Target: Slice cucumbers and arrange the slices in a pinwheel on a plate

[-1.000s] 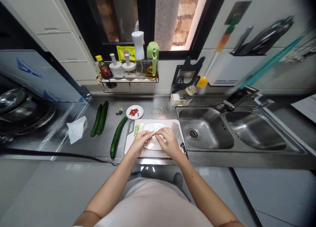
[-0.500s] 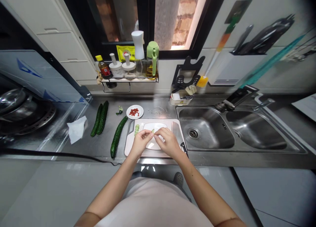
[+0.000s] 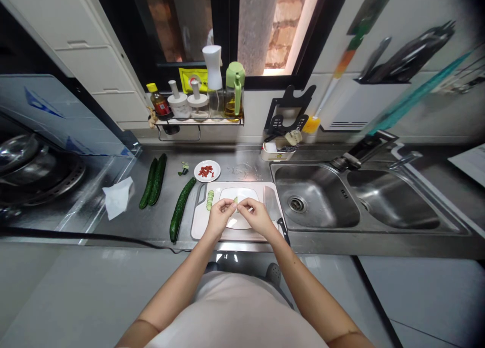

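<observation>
Pinched between the fingertips of my left hand [image 3: 222, 214] and my right hand [image 3: 255, 215] is a small cucumber slice [image 3: 235, 200], partly hidden by the fingers. Both hands hover over a white plate [image 3: 242, 192] lying on the cutting board [image 3: 199, 227]. Left of the plate, a short row of cucumber slices [image 3: 209, 200] rests on the board. A knife with a black handle [image 3: 283, 230] lies along the board's right side. Beside the board's left edge is a whole cucumber [image 3: 181, 211].
Two more cucumbers [image 3: 153, 181] lie farther left, near a white paper towel [image 3: 118, 197]. A small plate of red pieces [image 3: 207, 171] stands behind the board, with cucumber scraps [image 3: 184, 169] beside it. The double sink [image 3: 316, 196] is at right; a condiment rack [image 3: 200, 120] hangs behind.
My right hand's fingers have drawn in closer around the cucumber slice, beside the left fingertips. The other things have stayed in place.
</observation>
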`<state>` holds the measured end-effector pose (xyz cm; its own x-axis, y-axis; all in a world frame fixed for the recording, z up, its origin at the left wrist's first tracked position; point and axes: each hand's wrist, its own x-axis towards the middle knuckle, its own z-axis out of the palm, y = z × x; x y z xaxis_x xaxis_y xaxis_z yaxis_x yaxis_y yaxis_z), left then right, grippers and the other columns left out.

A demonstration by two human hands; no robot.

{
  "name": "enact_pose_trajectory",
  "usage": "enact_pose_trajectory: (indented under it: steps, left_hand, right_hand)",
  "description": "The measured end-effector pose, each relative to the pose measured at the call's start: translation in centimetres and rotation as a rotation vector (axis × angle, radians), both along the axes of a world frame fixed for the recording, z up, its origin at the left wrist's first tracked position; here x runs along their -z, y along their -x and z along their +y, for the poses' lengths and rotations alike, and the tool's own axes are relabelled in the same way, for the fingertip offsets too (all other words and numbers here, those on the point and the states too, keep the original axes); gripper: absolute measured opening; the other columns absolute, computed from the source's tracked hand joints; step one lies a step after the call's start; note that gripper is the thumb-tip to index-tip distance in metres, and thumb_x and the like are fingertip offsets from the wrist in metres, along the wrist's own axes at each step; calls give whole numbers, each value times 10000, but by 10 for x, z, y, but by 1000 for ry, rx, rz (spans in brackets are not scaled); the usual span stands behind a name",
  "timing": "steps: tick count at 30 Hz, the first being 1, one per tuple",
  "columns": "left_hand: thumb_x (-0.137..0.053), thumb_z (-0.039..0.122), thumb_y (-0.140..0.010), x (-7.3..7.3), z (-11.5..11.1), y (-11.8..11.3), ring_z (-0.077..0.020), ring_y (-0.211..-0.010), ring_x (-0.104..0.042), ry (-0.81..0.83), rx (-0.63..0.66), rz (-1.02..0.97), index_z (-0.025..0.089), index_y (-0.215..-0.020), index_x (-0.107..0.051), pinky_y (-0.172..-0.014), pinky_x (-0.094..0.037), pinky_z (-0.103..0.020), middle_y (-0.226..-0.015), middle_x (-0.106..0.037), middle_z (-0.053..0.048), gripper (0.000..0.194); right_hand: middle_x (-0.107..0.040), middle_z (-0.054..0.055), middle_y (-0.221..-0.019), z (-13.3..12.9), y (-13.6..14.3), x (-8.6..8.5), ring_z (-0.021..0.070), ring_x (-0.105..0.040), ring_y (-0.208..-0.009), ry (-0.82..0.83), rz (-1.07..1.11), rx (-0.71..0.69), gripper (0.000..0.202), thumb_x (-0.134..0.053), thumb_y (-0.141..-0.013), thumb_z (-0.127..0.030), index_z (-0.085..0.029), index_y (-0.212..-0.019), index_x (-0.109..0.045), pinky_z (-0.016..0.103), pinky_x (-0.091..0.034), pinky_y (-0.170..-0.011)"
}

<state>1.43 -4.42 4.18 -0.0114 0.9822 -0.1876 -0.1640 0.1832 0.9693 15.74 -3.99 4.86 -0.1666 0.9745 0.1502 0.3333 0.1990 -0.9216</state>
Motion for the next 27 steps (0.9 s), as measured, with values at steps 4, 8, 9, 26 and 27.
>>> enact_pose_trajectory:
  steps: [4, 8, 9, 26, 27]
  left_hand:
    - [-744, 496, -619, 17, 7, 2, -63, -539, -430, 63, 58, -11, 139, -782, -637, -519, -320, -195, -616, -543, 30, 407]
    - [-742, 484, -604, 39, 19, 5, -61, -532, -450, 120, 116, 30, 131, -786, -650, -491, -307, -183, -648, -586, 11, 408]
    - [-744, 475, -599, 46, 23, 5, -63, -531, -456, 134, 122, 48, 131, -784, -653, -487, -307, -181, -642, -589, 11, 402]
    - [-633, 240, -744, 99, 68, -11, -142, -637, -601, 118, 205, 864, 166, -749, -675, -620, -394, -233, -670, -673, -36, 86]
    - [-634, 242, -744, 98, 68, -11, -156, -680, -611, 105, 206, 915, 169, -749, -674, -632, -393, -240, -723, -690, -51, 83]
  right_hand:
    - [-650, 10, -718, 8, -5, 14, 133, -568, -694, 97, 12, -34, 195, -544, -804, -320, -162, -740, -638, 249, -434, -668]
    - [-667, 22, -738, 19, -13, 34, 138, -577, -701, 155, -64, -89, 204, -530, -804, -304, -152, -729, -643, 251, -431, -679]
    - [-671, 26, -744, 23, -15, 40, 139, -578, -706, 161, -95, -92, 203, -526, -808, -295, -150, -734, -648, 248, -429, -680]
    - [-688, 76, -966, 47, -6, 78, 176, -601, -863, 295, -840, -69, 247, -430, -926, -311, -193, -945, -646, 236, -327, -630]
    - [-687, 79, -966, 46, -5, 78, 178, -602, -860, 291, -858, -63, 251, -423, -931, -318, -195, -954, -640, 240, -324, -630]
